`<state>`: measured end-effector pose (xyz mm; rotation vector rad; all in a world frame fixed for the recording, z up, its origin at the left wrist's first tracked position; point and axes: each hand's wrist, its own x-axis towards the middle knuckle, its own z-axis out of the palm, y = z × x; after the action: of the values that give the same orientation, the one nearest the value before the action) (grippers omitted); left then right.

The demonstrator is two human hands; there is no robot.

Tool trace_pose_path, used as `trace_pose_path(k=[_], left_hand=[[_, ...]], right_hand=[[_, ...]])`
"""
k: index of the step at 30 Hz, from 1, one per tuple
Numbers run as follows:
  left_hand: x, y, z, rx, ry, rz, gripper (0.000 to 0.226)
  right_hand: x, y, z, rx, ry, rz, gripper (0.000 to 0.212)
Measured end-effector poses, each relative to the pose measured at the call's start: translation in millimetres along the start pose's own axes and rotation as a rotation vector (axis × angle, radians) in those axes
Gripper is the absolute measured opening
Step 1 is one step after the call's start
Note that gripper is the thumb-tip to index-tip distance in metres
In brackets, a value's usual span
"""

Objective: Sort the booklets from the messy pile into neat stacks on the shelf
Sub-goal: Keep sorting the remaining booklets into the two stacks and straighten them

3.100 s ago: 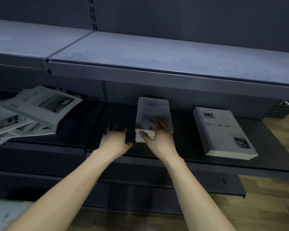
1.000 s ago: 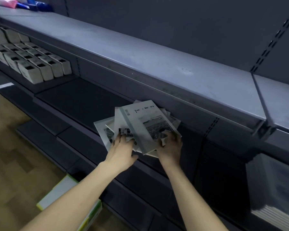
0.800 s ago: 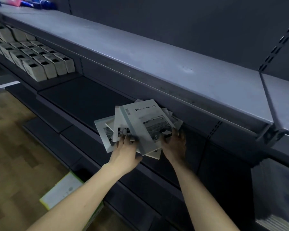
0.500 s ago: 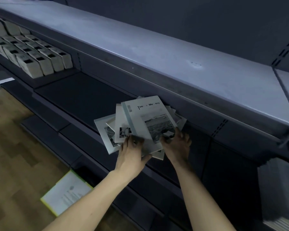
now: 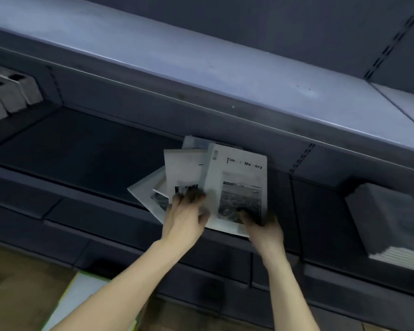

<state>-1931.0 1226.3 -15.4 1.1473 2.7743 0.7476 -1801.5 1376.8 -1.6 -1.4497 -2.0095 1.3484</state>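
A messy pile of grey booklets lies fanned out on the dark middle shelf. The top booklet, with a title and a photo on its cover, lies skewed across the pile. My left hand rests on the lower booklets, fingertips pressing their covers and thumb at the top booklet's left edge. My right hand grips the top booklet's near right corner, fingers on the cover. A neat stack of booklets stands on the same shelf at the far right.
A pale upper shelf overhangs the pile closely. White boxes stand in rows at the far left of the middle shelf. A lower shelf edge juts out below. A white sheet with a green edge lies on the wooden floor.
Three seconds ago both hands were at the neat stack; they are now on the messy pile. In the last second the top booklet has turned squarer and slid right.
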Motion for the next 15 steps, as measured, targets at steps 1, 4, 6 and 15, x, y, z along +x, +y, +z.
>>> trace_pose_path(k=[1,4,6,15], left_hand=[[5,-5,-4,-0.003,0.0,0.021,0.046],[33,-22,-17,0.07,0.009,0.031,0.046],[60,-34,-27,0.116,-0.036,0.017,0.049],[138,-58,-51,0.143,-0.2,0.023,0.09]], right_hand=[[-8,3,0,0.083,0.007,0.041,0.061],[-33,4,-4,0.17,0.083,0.04,0.031],[-49,3,-8,0.151,0.157,0.015,0.024],[-69,-4,-13,0.159,0.198,-0.024,0.012]])
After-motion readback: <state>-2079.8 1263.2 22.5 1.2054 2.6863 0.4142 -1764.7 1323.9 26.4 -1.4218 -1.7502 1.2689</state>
